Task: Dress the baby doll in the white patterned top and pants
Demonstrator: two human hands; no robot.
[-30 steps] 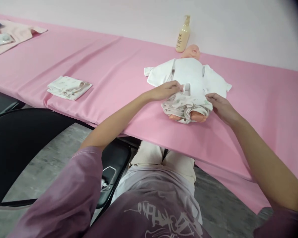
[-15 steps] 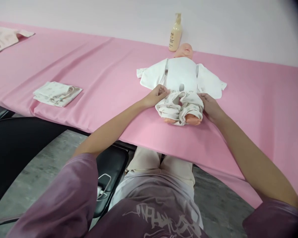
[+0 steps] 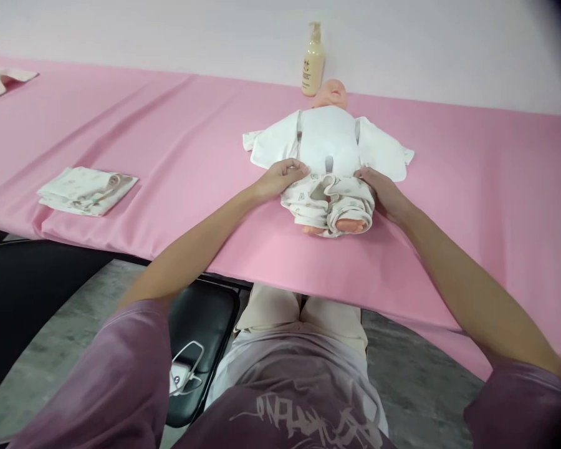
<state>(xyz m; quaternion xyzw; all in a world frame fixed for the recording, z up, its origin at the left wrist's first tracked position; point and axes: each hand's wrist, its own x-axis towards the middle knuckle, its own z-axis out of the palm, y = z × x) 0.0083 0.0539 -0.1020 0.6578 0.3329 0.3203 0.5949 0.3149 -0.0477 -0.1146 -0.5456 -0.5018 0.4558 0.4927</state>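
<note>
A baby doll (image 3: 330,137) lies on its back on the pink-covered table, head toward the wall and feet toward me. White cloth spreads out under its arms on both sides. Patterned baby pants (image 3: 303,201) are bunched over its legs, with the feet showing at the cuffs. My left hand (image 3: 283,178) pinches the waistband at the doll's hip on the left. At the opposite hip, my right hand (image 3: 384,188) grips the other side of the waistband, its fingertips partly hidden by cloth.
A cream pump bottle (image 3: 313,65) stands by the wall behind the doll's head. Folded patterned cloth (image 3: 86,190) lies to the left on the pink table cover (image 3: 187,143). A pale pink cloth (image 3: 2,81) is at the far left. A black chair (image 3: 203,324) holds a white device with a cord.
Both hands have drawn the pants' waistband slightly up the doll toward its belly. The whole view has shifted a little, so the bottle and doll appear further left.
</note>
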